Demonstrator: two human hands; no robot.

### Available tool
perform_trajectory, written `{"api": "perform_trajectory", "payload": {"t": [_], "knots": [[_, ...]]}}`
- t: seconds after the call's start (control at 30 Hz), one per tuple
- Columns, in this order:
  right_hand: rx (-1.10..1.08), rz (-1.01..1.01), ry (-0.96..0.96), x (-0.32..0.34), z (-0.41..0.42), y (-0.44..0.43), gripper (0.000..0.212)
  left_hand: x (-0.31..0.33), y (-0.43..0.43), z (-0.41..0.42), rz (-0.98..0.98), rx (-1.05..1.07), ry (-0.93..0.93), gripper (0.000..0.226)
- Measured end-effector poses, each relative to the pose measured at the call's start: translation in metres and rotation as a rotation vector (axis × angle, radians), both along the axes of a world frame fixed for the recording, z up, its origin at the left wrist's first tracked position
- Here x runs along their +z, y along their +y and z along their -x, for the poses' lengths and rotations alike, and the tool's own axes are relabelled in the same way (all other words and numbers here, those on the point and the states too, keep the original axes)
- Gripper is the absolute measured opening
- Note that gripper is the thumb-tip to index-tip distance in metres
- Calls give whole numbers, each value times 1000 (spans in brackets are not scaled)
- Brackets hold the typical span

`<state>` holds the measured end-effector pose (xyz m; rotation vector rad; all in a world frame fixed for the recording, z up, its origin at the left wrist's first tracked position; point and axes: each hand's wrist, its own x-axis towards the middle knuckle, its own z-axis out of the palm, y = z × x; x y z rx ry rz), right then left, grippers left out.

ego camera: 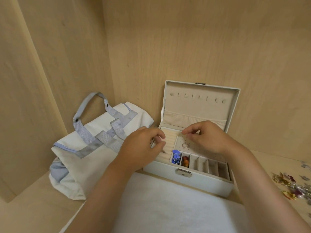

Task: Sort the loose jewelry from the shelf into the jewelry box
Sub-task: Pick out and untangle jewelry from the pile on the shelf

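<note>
A white jewelry box [198,184] stands open on the shelf, its lid leaning against the back wall. My left hand [143,147] hovers over the ring rolls [170,142] with fingers curled around a thin silvery piece [163,151]. My right hand [208,137] is over the perforated earring panel, thumb and forefinger pressed together; nothing shows between them. A silver ring [185,145] lies on that panel. Blue jewelry [176,156] fills the first front compartment and an amber piece [185,161] the second. Loose jewelry [292,187] lies on the shelf at the far right.
A white bag with grey-blue straps [94,148] lies on its side left of the box, touching it. A white cloth [168,207] covers the shelf in front of the box. Wooden walls close the shelf at the left and back.
</note>
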<state>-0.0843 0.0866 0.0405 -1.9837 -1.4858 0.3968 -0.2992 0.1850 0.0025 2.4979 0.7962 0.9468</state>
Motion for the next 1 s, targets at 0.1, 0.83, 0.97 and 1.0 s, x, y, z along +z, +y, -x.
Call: {"api": "perform_trajectory", "payload": {"t": [0.1, 0.83, 0.97, 1.0], "knots": [[-1, 111, -40, -3, 1, 1, 16, 2, -2, -15, -3, 0, -29, 15], [152, -348, 417, -1, 39, 16, 16, 14, -3, -19, 567, -44, -487, 13], [159, -382, 251, -4, 41, 16, 20, 16, -2, -13, 641, -38, -478, 10], [148, -396, 229, -5, 41, 16, 18, 16, -2, -12, 637, -42, -466, 10]]}}
